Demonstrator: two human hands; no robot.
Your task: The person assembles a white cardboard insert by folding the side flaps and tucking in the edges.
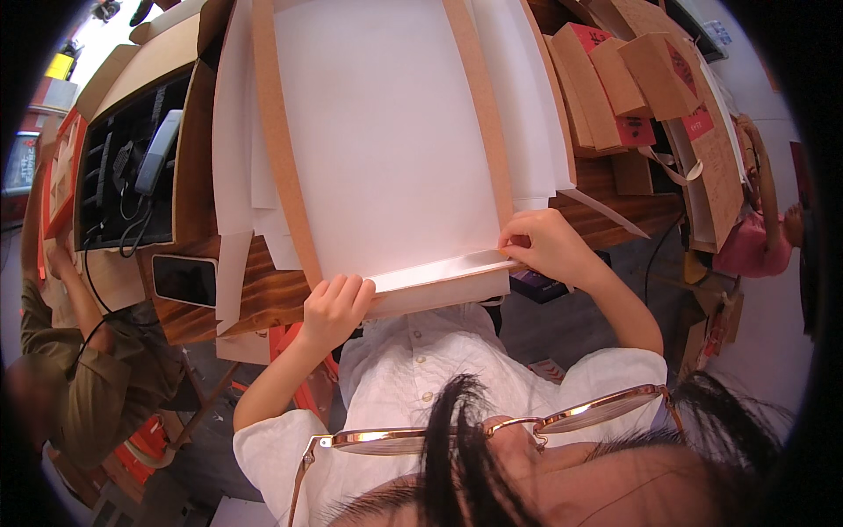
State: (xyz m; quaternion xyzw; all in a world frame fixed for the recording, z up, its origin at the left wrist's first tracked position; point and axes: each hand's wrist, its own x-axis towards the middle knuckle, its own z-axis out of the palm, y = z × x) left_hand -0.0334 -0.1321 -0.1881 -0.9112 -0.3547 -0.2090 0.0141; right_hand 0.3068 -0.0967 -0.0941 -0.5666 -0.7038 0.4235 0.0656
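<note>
A large white cardboard box blank [386, 132] lies flat on the wooden table, with brown strips [283, 132] running lengthwise along both sides of its middle. Its near edge is folded up into a narrow white wall [443, 295] close to my body. My left hand [338, 307] is closed over the left end of this wall, fingers curled on top. At the wall's right end, my right hand [546, 246] pinches the corner between thumb and fingers. White side flaps [235, 167] spread out to the left and right of the blank.
A phone [184, 279] lies on the wooden table at left. Behind it stands an open brown carton [195, 202] holding dark dividers, a grey device [160, 151] and cables. Brown boxes with red labels [606, 88] are stacked at right. A co-worker's sleeve [132, 378] shows at left.
</note>
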